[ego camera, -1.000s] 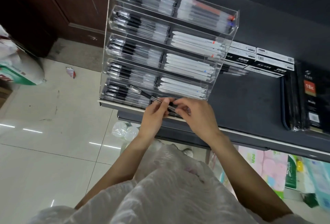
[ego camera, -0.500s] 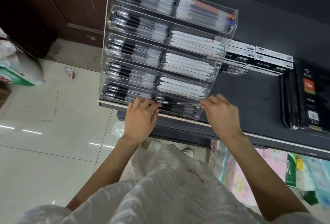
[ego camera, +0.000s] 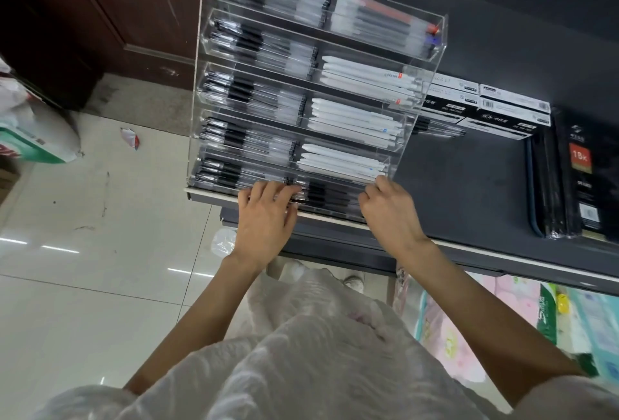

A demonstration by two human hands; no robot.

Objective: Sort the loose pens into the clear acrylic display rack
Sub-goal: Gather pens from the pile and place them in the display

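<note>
The clear acrylic display rack (ego camera: pixel 425 61) stands on the left end of a dark shelf (ego camera: pixel 469 185), tiered, with black-and-clear pens on the left and white pens on the right. Its lowest right compartment holds black pens (ego camera: pixel 330 196). My left hand (ego camera: pixel 266 218) lies over the front of the bottom tier, fingers spread and straight, touching the pens at the divider. My right hand (ego camera: pixel 390 208) sits at the bottom tier's right end, fingers bent against the compartment's corner; whether it holds a pen is hidden. A few loose pens (ego camera: pixel 438 129) lie behind the rack.
Boxes of pens (ego camera: pixel 485 111) are stacked right of the rack. Dark wrapped notebooks (ego camera: pixel 582 178) lie at the shelf's right. Below are tiled floor (ego camera: pixel 83 235), a bag (ego camera: pixel 33 141) at left and packaged goods (ego camera: pixel 522 315) under the shelf.
My hands were together at the bottom tier's middle holding a pen; they have spread apart to the two ends of the lowest right compartment, and the pen now lies in it.
</note>
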